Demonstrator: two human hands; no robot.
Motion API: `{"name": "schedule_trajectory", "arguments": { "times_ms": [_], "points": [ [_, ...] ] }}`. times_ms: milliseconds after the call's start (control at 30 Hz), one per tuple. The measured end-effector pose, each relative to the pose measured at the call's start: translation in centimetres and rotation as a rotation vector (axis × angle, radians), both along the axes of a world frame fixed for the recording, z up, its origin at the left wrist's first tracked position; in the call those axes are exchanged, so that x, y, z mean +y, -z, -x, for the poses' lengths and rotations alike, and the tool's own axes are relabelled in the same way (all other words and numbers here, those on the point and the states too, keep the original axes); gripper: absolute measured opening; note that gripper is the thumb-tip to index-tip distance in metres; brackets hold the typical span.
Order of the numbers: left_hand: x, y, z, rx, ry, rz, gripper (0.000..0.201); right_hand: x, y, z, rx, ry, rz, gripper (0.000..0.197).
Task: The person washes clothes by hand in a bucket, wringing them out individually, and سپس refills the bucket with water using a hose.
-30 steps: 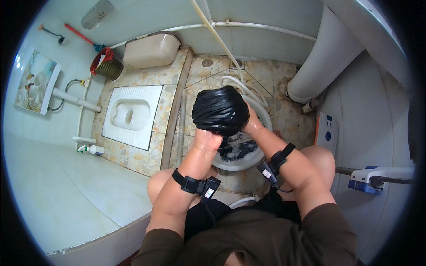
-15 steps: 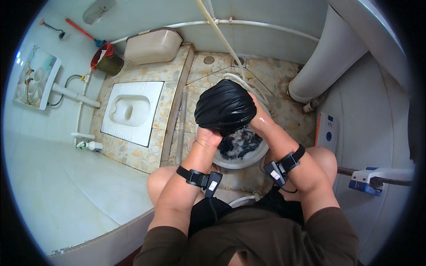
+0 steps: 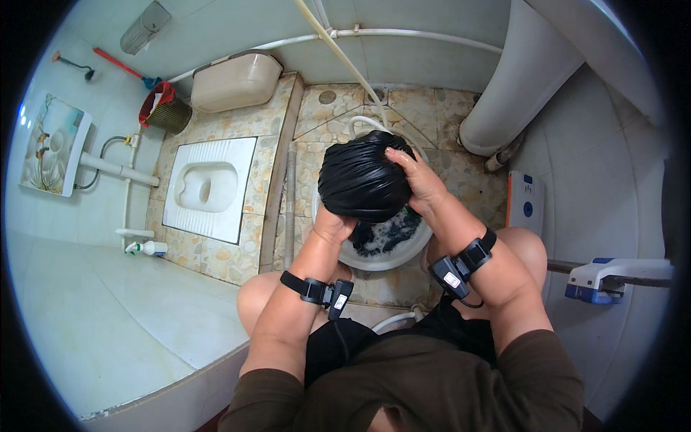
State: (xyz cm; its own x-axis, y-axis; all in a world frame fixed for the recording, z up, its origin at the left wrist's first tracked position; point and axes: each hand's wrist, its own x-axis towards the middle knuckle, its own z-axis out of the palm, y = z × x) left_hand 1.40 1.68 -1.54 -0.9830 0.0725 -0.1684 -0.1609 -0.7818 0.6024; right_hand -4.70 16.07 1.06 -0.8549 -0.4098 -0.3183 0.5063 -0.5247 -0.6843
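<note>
Above the white basin (image 3: 392, 265) I hold up a round, puffed-out black bundle (image 3: 366, 176), shiny and gathered in folds. Whether it is wet cloth or plastic I cannot tell. My left hand (image 3: 337, 225) grips its lower near edge, with most of its fingers hidden beneath. On its right side my right hand (image 3: 423, 180) has the thumb on top and the other fingers out of sight behind it. Foamy water and dark clothes (image 3: 389, 234) fill the basin, partly covered by the bundle.
A hose (image 3: 338, 47) runs down behind the basin. To the left lies a squat toilet (image 3: 245, 189) on a raised tiled step, with a waste bin (image 3: 169, 115) beyond. A thick white pipe (image 3: 522, 79) stands at the right, near an orange-and-white box (image 3: 525, 201).
My right thumb has come over onto the top of the black bundle. The bundle has turned slightly in my hands, and the whole view has shifted a little.
</note>
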Motion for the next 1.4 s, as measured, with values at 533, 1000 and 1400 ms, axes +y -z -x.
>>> {"name": "schedule_trajectory", "arguments": {
  "times_ms": [533,1000,1400],
  "points": [
    [0.2,0.8,0.1,-0.172,0.105,-0.142,0.081,-0.3,-1.6,-1.9,0.636,-0.002,-0.681,0.048],
    [0.7,-1.6,0.6,-0.091,-0.053,-0.118,0.045,-0.9,-2.4,-2.6,1.244,0.167,-0.996,0.055],
    [0.4,-3.4,-0.1,0.307,-0.295,0.880,0.021,-1.7,1.7,-2.9,-0.202,-0.144,0.150,0.041]
  ]
}}
